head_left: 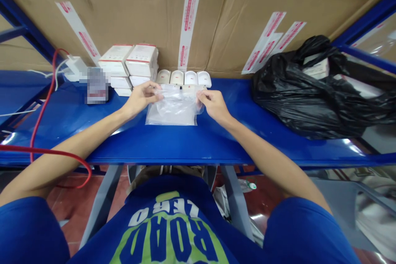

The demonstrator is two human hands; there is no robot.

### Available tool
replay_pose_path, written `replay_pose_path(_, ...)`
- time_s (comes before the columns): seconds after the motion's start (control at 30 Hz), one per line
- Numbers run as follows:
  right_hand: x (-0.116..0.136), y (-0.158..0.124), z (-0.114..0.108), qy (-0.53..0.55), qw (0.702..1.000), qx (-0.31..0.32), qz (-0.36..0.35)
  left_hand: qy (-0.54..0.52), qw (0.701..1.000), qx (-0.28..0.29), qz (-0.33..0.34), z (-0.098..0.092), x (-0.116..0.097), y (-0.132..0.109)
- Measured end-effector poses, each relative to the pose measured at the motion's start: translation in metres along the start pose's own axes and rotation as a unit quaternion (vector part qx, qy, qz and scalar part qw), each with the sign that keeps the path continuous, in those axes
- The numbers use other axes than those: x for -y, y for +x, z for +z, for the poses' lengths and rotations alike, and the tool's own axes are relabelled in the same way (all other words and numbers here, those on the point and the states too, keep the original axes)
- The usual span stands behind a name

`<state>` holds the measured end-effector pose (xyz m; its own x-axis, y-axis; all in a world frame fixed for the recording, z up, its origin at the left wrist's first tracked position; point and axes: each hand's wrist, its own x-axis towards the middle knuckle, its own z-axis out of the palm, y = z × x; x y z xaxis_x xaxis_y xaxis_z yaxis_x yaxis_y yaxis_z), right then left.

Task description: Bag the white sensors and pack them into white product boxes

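A clear plastic bag (173, 111) is stretched between my two hands just above the blue table. My left hand (140, 98) pinches its upper left side between thumb and fingers. At the upper right side, my right hand (214, 103) grips the bag in the same way. Right behind the bag stands a row of several small white rounded devices (191, 78), each with a little red mark; their lower parts are partly hidden by the bag. Whether anything lies inside the bag, I cannot tell.
Stacked white boxes (141, 61) stand behind my left hand, beside a blurred-out phone-sized object (97, 86) and a white plug adapter (76, 68). A red cable (40, 119) crosses the left side. A black plastic bag (297, 95) holding boxes fills the right. Cardboard (235, 20) walls the back.
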<state>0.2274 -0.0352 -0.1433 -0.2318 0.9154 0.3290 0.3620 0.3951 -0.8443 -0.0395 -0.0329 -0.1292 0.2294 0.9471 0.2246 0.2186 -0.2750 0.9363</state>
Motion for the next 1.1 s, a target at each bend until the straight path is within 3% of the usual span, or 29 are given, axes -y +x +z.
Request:
replay_pose_path(0.1,-0.003,-0.001,0.004,0.020,0.999,-0.001,0.032,-0.072,0.994,0.048,-0.069,0.004,0.000,-0.005)
replay_pose_path(0.17,-0.005,-0.001,0.006,0.023,0.999,-0.020,0.038,-0.073,0.992,0.064,-0.081,0.007,0.001,-0.008)
replay_pose_path(0.27,-0.004,-0.002,0.008,0.045,0.997,-0.036,0.055,-0.051,0.996,0.043,-0.056,0.007,0.002,-0.009)
replay_pose_path(0.4,0.001,-0.003,0.011,0.137,0.985,0.017,0.108,-0.032,0.999,0.012,-0.015,0.005,0.002,-0.007)
replay_pose_path(0.63,0.006,-0.004,0.010,0.127,0.989,-0.025,0.074,0.013,0.998,0.049,-0.030,-0.013,-0.004,0.002)
replay_pose_path(0.77,0.006,-0.004,0.007,0.134,0.988,-0.006,0.072,-0.023,0.996,0.057,-0.068,-0.020,-0.006,0.006)
replay_pose_path(0.93,0.005,-0.004,0.006,0.161,0.984,-0.004,0.073,-0.092,0.989,0.028,-0.116,-0.015,-0.012,0.004)
replay_pose_path(1.1,0.006,-0.003,0.006,0.184,0.980,0.011,0.070,-0.213,0.958,0.014,-0.194,-0.006,-0.018,0.000)
